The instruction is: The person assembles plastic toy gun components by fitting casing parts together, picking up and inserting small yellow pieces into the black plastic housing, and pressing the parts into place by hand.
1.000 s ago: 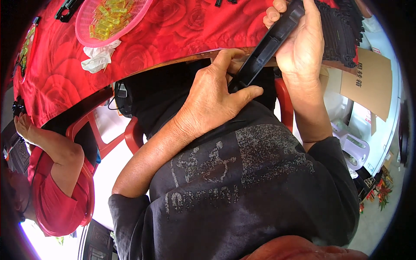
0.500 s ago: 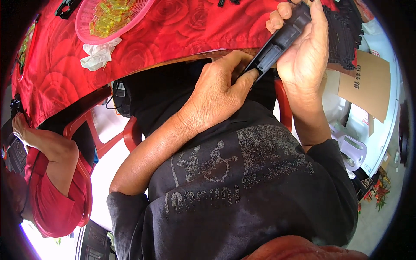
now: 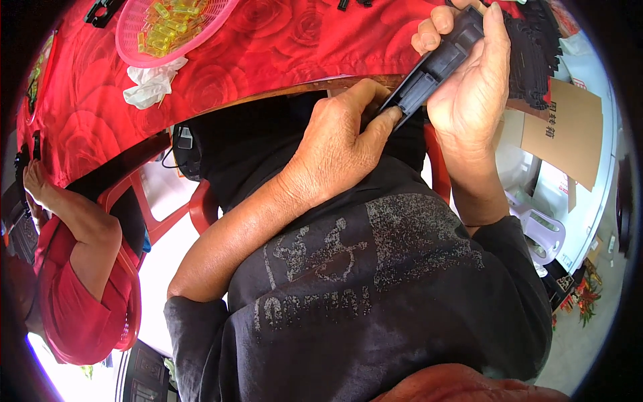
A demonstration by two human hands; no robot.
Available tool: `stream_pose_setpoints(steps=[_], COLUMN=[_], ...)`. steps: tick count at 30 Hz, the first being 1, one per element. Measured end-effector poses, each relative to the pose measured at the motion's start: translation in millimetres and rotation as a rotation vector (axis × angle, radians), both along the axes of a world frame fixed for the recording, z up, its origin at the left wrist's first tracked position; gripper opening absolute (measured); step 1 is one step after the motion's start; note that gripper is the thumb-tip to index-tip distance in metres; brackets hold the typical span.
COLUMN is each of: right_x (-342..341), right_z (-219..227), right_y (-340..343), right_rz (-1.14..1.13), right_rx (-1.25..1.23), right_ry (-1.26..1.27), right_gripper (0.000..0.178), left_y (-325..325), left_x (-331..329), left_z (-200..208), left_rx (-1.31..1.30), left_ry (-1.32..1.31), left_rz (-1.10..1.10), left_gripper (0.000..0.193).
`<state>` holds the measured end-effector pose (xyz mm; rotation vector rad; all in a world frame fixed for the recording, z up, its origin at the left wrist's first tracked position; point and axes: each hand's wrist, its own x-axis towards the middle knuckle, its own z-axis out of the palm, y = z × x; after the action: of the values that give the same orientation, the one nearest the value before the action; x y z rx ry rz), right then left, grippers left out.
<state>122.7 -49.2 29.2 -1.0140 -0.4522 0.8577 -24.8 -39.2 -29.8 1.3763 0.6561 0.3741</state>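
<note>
A long black plastic housing (image 3: 434, 67) slants between my two hands above the table's near edge, its hollow, recessed side facing up. My left hand (image 3: 341, 134) grips the lower end, with the thumb pressed at the opening and the other fingers partly hidden behind it. Around the upper end, my right hand (image 3: 472, 94) is closed, its fingertips showing on the far side and its thumb along the near side. Whatever lies under the left thumb is too small to make out.
A pink basket (image 3: 224, 25) of yellow see-through pieces (image 3: 167, 30) stands on the red rose-patterned tablecloth (image 3: 281, 43), with crumpled white tissue (image 3: 153, 84) beside it. Black parts (image 3: 532, 60) are stacked at right, near a cardboard sheet (image 3: 566, 134). A co-worker in red (image 3: 80, 288) sits at left.
My hands keep their hold on the black housing, which has shifted very slightly. At left, the co-worker's hand has moved a little, and a black piece now shows upright beside it.
</note>
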Motion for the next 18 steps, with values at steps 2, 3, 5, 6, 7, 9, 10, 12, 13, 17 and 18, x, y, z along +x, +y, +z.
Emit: stream_pose_setpoints(steps=[2,3,5,6,7,9,10,12,13,17,18], right_x=[0,0,1,0,-2,-5,-6,-6,-5,-2,14], right_z=[-1,-2,-2,-1,-2,-1,-1,-1,-2,-10,-18], right_y=[0,0,-1,-1,-1,-2,-2,-2,-1,-2,-5], right_rz=[-0.004,-0.001,-0.002,0.007,0.021,0.021,0.019,0.018,0.023,0.053,0.201], right_rx=[-0.005,-0.005,-0.006,-0.009,-0.011,-0.013,-0.003,0.009,0.013,0.067,0.041], right_ry=[0.002,-0.001,-0.009,0.007,0.028,0.038,0.033,0.028,0.025,0.189,0.07], right_gripper=[0.034,0.034,0.034,0.035,0.035,0.036,0.036,0.036,0.036,0.036,0.036], left_y=[0,1,1,2,2,3,2,1,1,-2,-2], left_x=[-2,-2,0,1,1,3,4,5,5,9,10], left_z=[3,4,8,9,9,9,9,9,9,6,5], left_rx=[-0.016,-0.033,-0.053,-0.073,-0.071,-0.037,-0.035,-0.053,-0.051,0.046,0.072], left_ry=[-0.001,-0.002,-0.035,-0.066,-0.065,-0.035,-0.035,-0.03,-0.031,0.004,0.037], left_rz=[0.0,0.0,0.016,0.034,0.036,-0.003,-0.003,0.001,-0.002,0.056,0.071], left_gripper=[0.02,0.021,0.021,0.021,0.021,0.02,0.02,0.019,0.019,0.019,0.02])
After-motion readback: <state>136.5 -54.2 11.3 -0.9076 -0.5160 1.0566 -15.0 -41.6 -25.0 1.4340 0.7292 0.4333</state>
